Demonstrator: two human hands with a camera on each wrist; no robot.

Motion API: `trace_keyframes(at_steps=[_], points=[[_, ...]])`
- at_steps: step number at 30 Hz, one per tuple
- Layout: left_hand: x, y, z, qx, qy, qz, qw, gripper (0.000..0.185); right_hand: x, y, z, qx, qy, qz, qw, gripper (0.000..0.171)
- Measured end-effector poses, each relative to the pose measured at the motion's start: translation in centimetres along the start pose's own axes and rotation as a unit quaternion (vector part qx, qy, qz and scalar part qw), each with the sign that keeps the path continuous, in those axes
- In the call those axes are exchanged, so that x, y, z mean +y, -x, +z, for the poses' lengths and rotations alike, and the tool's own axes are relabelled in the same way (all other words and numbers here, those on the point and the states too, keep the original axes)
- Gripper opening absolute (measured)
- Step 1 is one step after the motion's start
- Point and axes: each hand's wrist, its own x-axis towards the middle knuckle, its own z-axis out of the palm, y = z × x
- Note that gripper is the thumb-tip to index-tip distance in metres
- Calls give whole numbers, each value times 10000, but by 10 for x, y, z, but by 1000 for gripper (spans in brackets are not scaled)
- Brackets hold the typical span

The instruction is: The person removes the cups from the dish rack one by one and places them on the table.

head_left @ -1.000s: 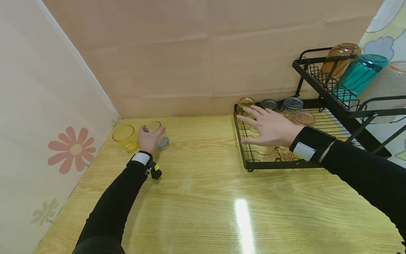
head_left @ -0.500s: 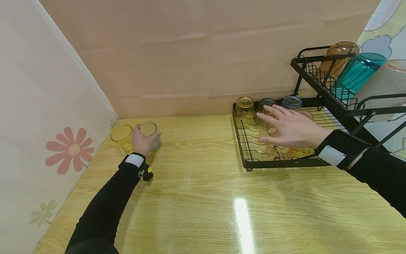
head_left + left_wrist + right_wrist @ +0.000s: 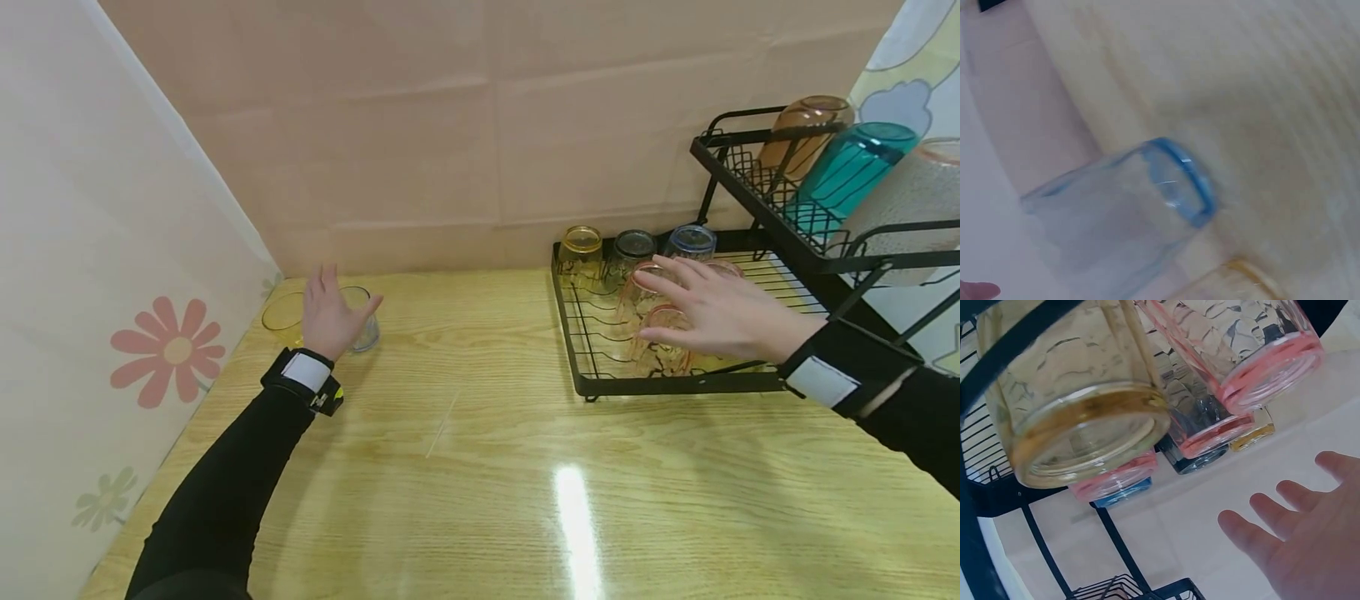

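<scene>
Two drinking glasses stand upright at the table's far left. The clear glass with a blue base [image 3: 367, 336] is beside my left hand [image 3: 330, 318], whose fingers are spread and straight, holding nothing. The yellow glass [image 3: 281, 317] is partly hidden behind that hand. In the left wrist view the blue-based glass [image 3: 1116, 219] shows whole beside a bare thumb tip. My right hand [image 3: 723, 312] reaches over the rack's lower tier with fingers spread. Upside-down pink glasses [image 3: 660, 333] are beneath and beside it. The right wrist view shows an amber glass [image 3: 1091, 437] close up and a pink glass [image 3: 1272, 375].
The black two-tier dish rack [image 3: 675, 386] stands on the right. Along its lower back row are upside-down yellow [image 3: 581, 257], grey [image 3: 634, 250] and blue [image 3: 692, 242] glasses. Its upper tier holds brown [image 3: 810, 137], teal [image 3: 862, 171] and frosted [image 3: 911, 208] vessels. Walls border the table.
The blue-based glass has shifted left, closer to the yellow one, and my left hand has let go, its fingers now spread. My right hand has moved right over the rack.
</scene>
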Motion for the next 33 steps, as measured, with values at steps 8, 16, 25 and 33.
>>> trace_keyframes(at_steps=[8, 16, 25, 33], points=[[34, -5, -10, -347, -308, 285, 9985, 97, 1, 5, 9, 35, -53, 37, 10000, 84], [87, 6, -1, -826, -439, 954, 9910, 102, -2, 7, 23, 104, -228, 50, 9997, 83], [136, 23, 16, -1367, -275, 1574, 9776, 101, -2, 4, 41, 164, -284, 16, 9995, 75], [165, 35, 29, -1626, -191, 1831, 9694, 100, 2, -9, 53, 441, -94, 72, 9990, 55]])
